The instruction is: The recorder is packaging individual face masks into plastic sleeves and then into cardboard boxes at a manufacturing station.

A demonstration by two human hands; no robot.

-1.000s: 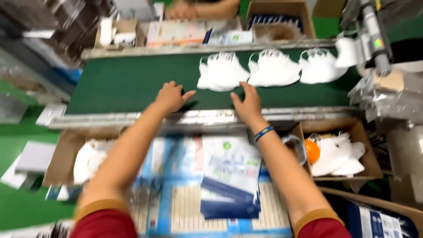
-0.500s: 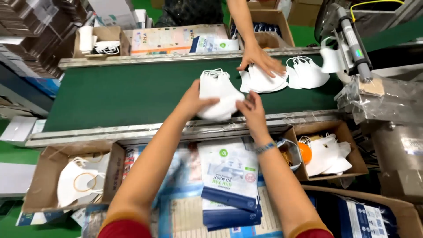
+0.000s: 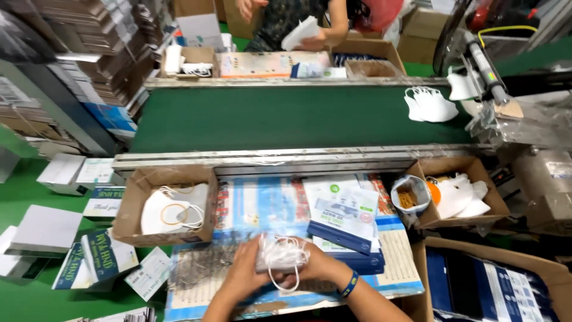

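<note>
Now both hands low over the worktop, left hand and right hand pressed together, fingers wrapped tight around a white mask stack, ear loops dangling below.

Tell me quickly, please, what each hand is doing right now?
Left hand: closed on the stack of white masks.
Right hand: closed on the same stack.

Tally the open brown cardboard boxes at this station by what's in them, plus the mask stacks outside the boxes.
Boxes with white masks: 2, left box, right box
Mask stacks outside boxes: 2, stack on belt, stack in hands, held by left hand and right hand
Total: 4
</note>
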